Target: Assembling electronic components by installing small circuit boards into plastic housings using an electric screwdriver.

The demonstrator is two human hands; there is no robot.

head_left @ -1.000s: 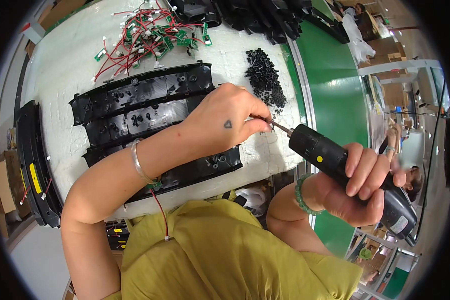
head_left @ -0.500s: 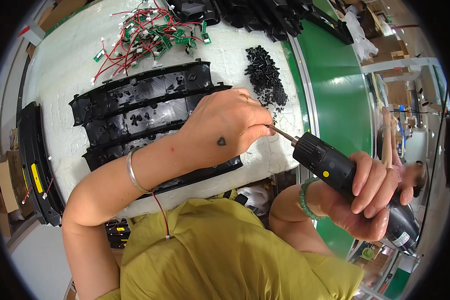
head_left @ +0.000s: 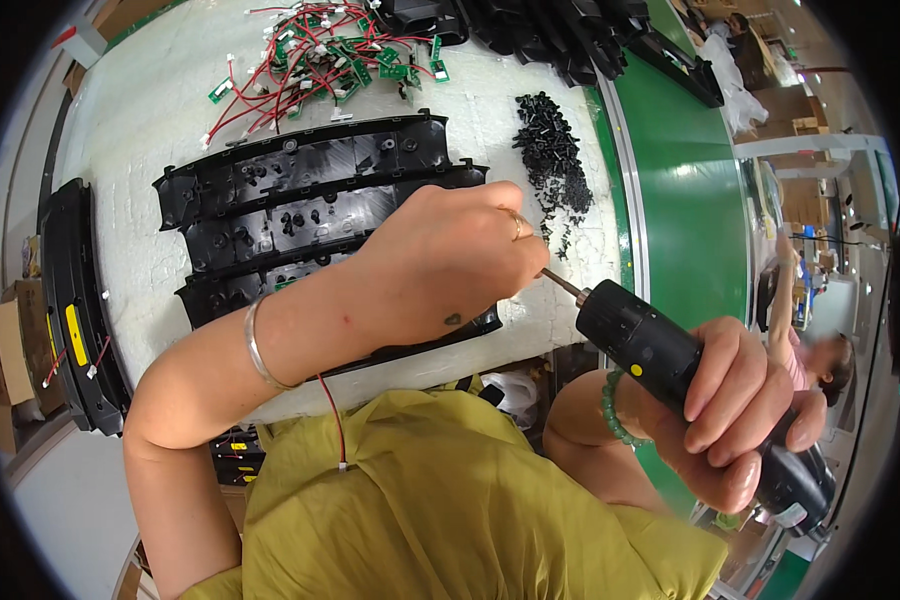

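In my right hand [head_left: 732,405] is a black electric screwdriver [head_left: 630,330], its bit pointing up and left. My left hand [head_left: 460,245] is closed in a pinch right at the tip of the bit; whatever lies between the fingers is hidden. Beneath my left hand and forearm lie several long black plastic housings [head_left: 295,155], side by side, with small black parts inside them. My left arm covers much of the nearer ones. Just beyond the left fingers spreads a pile of small black screws [head_left: 553,160].
White foam [head_left: 130,150] covers the work surface, beside a green tabletop [head_left: 675,170]. A tangle of green circuit boards with red and black wires [head_left: 320,65] lies at the back. More black plastic parts [head_left: 530,35] are heaped behind. Another black housing [head_left: 80,310] stands far left. A person [head_left: 815,355] is at right.
The view has shifted slightly, so the table's things sit a little farther right. My left hand has rolled over at the bit's tip, hiding the fingertips. The screwdriver has moved slightly left and down.
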